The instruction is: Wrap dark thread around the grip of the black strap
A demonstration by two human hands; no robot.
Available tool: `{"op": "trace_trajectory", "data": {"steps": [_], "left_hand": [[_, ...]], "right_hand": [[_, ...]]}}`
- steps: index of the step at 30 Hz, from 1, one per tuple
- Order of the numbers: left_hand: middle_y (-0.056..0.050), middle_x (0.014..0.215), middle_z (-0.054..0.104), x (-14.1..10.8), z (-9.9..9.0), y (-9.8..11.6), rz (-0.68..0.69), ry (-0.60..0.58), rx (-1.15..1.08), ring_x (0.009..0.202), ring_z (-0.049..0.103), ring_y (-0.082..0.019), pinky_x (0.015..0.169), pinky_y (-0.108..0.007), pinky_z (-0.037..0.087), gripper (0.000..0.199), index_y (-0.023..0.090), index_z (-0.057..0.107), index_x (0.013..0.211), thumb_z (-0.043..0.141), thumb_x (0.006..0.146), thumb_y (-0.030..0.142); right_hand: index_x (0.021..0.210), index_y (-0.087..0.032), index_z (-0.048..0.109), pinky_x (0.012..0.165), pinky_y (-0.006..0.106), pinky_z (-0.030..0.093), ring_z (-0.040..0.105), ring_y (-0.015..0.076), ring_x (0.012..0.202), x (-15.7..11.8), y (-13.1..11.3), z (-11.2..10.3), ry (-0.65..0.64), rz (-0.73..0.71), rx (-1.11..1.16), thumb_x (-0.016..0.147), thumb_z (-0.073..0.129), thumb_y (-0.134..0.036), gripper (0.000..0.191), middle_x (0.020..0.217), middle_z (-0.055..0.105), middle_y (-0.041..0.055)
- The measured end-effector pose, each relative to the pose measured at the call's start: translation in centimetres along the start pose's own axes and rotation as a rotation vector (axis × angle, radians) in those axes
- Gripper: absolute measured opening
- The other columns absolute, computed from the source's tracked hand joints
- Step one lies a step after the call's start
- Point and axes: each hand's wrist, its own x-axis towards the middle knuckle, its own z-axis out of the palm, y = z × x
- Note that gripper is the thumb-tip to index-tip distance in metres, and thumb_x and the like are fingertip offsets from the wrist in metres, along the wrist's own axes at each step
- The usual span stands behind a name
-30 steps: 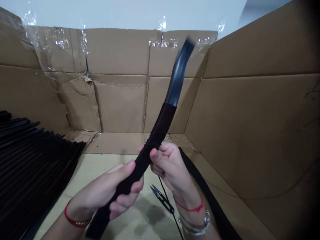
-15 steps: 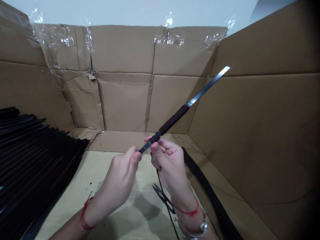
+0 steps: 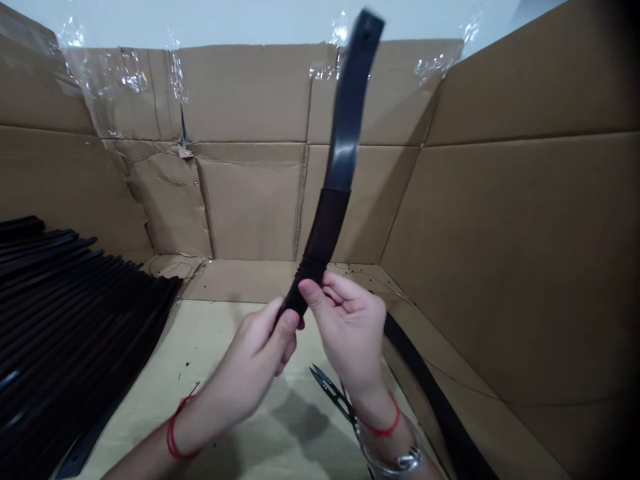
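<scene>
A dark, gently curved flat strip (image 3: 345, 127) stands up in front of me, with a small hole near its top end. A dark brown sleeve (image 3: 327, 223) covers its middle, and black cord turns (image 3: 311, 267) lie round the sleeve's lower part. My left hand (image 3: 250, 367) is closed round the strip's lower part, thumb on its face. Just above it, my right hand (image 3: 350, 327) grips the strip at the turns, thumb in front and fingers at its edge and behind. Black thread snips (image 3: 330, 390) lie on the work surface below my right hand.
Many dark strips (image 3: 75, 333) are stacked at the left. A wide black band (image 3: 430, 387) runs along the right side. Cardboard walls (image 3: 250, 200) with clear tape enclose the pale work surface (image 3: 200, 340). Thin loose thread and dark specks lie about.
The strip has turned from edge-on to showing its broad face, and its upper end has swung up and left. Both hands keep hold of it. The cord hanging below my right hand is less visible.
</scene>
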Motion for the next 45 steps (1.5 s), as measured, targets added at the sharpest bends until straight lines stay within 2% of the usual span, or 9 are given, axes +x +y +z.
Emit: {"op": "trace_trajectory", "data": {"steps": [5, 11, 17, 26, 34, 36, 41, 42, 45], "left_hand": [[0.008, 0.048, 0.035, 0.4, -0.5, -0.2, -0.201, -0.324, -0.217, 0.035, 0.027, -0.003, 0.034, -0.015, 0.025, 0.047, 0.017, 0.049, 0.083, 0.037, 0.089, 0.062], [0.009, 0.052, 0.033, 1.4, 0.3, -1.0, -0.046, -0.010, 0.083, 0.042, 0.026, -0.003, 0.038, -0.014, 0.020, 0.044, 0.018, 0.046, 0.079, 0.043, 0.087, 0.061], [0.008, 0.056, 0.031, -0.3, 1.4, -0.6, -0.037, -0.076, 0.185, 0.047, 0.026, -0.004, 0.042, -0.017, 0.019, 0.044, 0.017, 0.047, 0.078, 0.039, 0.089, 0.060], [0.006, 0.059, 0.035, -0.5, 0.3, 0.0, -0.023, -0.019, 0.271, 0.052, 0.029, -0.005, 0.045, -0.016, 0.022, 0.044, 0.017, 0.050, 0.080, 0.039, 0.090, 0.059], [0.010, 0.042, 0.027, -1.3, -0.6, 0.5, -0.309, -0.376, -0.220, 0.031, 0.018, -0.003, 0.030, -0.015, 0.020, 0.055, 0.019, 0.048, 0.072, 0.031, 0.085, 0.070], [0.009, 0.039, 0.029, -1.0, -0.6, 0.2, -0.274, -0.470, -0.193, 0.029, 0.022, -0.005, 0.031, -0.017, 0.024, 0.057, 0.019, 0.048, 0.072, 0.030, 0.083, 0.073], [0.004, 0.058, 0.046, -0.1, -0.3, -0.3, 0.142, 0.192, 0.412, 0.052, 0.037, -0.005, 0.049, -0.014, 0.029, 0.039, 0.018, 0.047, 0.074, 0.058, 0.083, 0.054], [0.005, 0.057, 0.043, 0.0, -0.2, -0.4, 0.121, 0.200, 0.382, 0.050, 0.036, -0.005, 0.047, -0.015, 0.028, 0.040, 0.018, 0.046, 0.073, 0.054, 0.084, 0.056], [0.008, 0.047, 0.035, 0.6, -0.2, -0.8, -0.109, -0.137, 0.039, 0.038, 0.030, -0.006, 0.039, -0.018, 0.030, 0.051, 0.019, 0.046, 0.077, 0.028, 0.088, 0.066]], "right_hand": [[0.090, -0.011, 0.072, 0.035, 0.019, 0.013, 0.017, 0.0032, 0.040, -0.2, -0.2, -0.3, -0.183, 0.167, 0.051, 0.078, 0.073, -0.040, 0.031, 0.048, 0.033, -0.0078], [0.068, -0.014, 0.063, 0.037, 0.022, 0.012, 0.018, 0.0054, 0.042, 0.5, 0.6, -0.4, 0.026, 0.052, -0.025, 0.077, 0.074, -0.037, 0.027, 0.048, 0.028, -0.0073], [0.060, -0.016, 0.047, 0.039, 0.022, 0.011, 0.015, 0.0039, 0.043, 0.4, -1.0, -2.2, 0.064, -0.088, 0.023, 0.081, 0.073, -0.030, 0.036, 0.051, 0.023, -0.0085], [0.068, -0.016, 0.053, 0.039, 0.021, 0.012, 0.016, 0.0042, 0.043, 0.5, -0.7, -1.5, 0.089, -0.042, 0.008, 0.079, 0.074, -0.037, 0.032, 0.052, 0.025, -0.0085], [0.101, -0.017, 0.072, 0.038, 0.020, 0.008, 0.012, 0.0030, 0.042, 0.0, -1.7, -2.2, -0.303, 0.128, 0.099, 0.077, 0.073, -0.049, 0.040, 0.054, 0.031, -0.0074], [0.095, -0.017, 0.073, 0.038, 0.020, 0.014, 0.018, 0.0039, 0.042, -0.1, -1.5, -1.7, -0.279, 0.103, 0.077, 0.074, 0.075, -0.051, 0.039, 0.053, 0.037, -0.0059], [0.083, -0.015, 0.071, 0.043, 0.021, 0.028, 0.036, 0.0074, 0.049, 0.2, -0.8, -0.7, 0.016, 0.023, -0.002, 0.066, 0.084, -0.039, 0.032, 0.061, 0.052, -0.0007], [0.083, -0.015, 0.071, 0.041, 0.021, 0.025, 0.032, 0.0064, 0.046, 0.3, -0.6, -0.7, -0.041, 0.056, 0.030, 0.067, 0.083, -0.041, 0.033, 0.057, 0.047, -0.0024], [0.081, -0.014, 0.070, 0.037, 0.022, 0.012, 0.017, 0.0045, 0.041, 0.4, -0.1, -0.7, -0.124, 0.102, 0.039, 0.073, 0.077, -0.046, 0.033, 0.049, 0.032, -0.0072]]}}
